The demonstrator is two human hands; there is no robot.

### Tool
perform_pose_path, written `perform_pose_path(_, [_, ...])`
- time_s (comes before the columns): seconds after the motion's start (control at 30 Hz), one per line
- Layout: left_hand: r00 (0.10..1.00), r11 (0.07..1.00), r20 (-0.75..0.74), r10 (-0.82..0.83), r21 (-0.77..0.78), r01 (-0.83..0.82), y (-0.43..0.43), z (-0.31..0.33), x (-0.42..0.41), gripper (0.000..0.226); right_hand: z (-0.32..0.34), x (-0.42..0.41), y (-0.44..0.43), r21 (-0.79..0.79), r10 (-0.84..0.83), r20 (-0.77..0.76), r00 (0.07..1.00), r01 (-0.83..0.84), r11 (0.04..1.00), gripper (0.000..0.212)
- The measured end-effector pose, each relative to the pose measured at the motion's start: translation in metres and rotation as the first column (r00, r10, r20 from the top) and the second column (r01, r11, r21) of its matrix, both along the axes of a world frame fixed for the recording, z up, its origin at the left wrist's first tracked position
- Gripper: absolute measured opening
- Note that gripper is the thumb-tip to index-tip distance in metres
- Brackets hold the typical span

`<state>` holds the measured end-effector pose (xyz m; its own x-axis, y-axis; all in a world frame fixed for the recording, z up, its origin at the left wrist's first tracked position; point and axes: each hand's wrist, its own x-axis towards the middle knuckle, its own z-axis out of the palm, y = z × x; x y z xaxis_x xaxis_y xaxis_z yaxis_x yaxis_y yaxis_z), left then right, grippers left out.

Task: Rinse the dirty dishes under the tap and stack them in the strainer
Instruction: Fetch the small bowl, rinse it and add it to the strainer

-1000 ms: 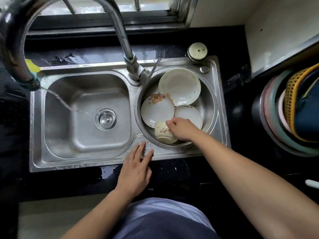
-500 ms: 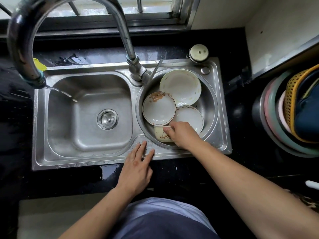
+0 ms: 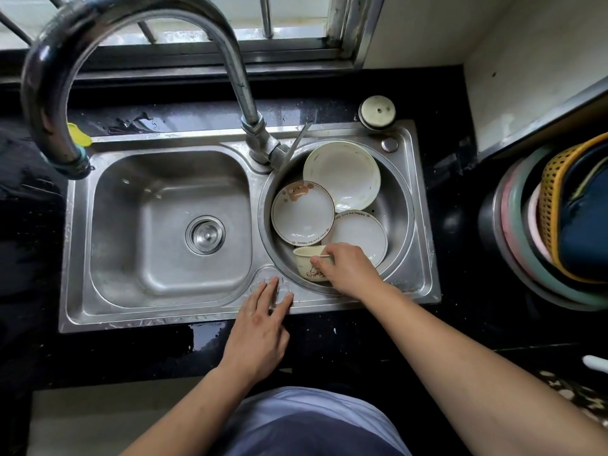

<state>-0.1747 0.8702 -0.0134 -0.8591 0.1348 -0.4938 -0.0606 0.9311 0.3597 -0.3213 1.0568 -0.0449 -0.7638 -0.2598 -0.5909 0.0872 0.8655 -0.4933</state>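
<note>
Two hands: right (image 3: 349, 270) round cup (image 3: 306, 262), left (image 3: 259, 331) flat on sink rim (image 3: 158, 320).

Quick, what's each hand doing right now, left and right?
Left hand: open, fingers flat on the front rim of the sink.
Right hand: grips the small cream cup in the round basin.

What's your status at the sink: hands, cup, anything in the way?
Right hand grips cup in round basin. Left hand flat on sink rim. Three plates crowd behind cup.
</note>
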Motion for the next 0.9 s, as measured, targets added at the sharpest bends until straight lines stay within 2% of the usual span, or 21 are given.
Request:
perform_pose_path(0.33, [1.0,1.0,-0.017,-0.001,-0.004,0.001,-0.001,0.001,0.0,0.067,0.002,0.002,-0.01,0.048,-0.021,-0.007,1.0,0.021,0.999,0.052])
perform_pose_path(0.5, [1.0,1.0,-0.015,-0.01,-0.002,0.01,-0.002,-0.001,0.001,0.068,0.003,-0.002,-0.028,0.097,-0.026,-0.078,0.997,0.034,0.995,0.055])
perform_pose_path(0.73, [1.0,1.0,-0.006,-0.028,-0.012,0.028,-0.004,-0.005,0.001,0.068,0.001,-0.009,-0.044,0.156,0.045,-0.103,0.994,-0.029,0.987,0.055])
perform_pose_path(0.9, [0.999,0.999,-0.006,-0.033,-0.011,0.032,-0.005,-0.007,0.001,0.069,0.0,-0.012,-0.048,0.181,0.033,-0.091,0.995,-0.016,0.983,0.061])
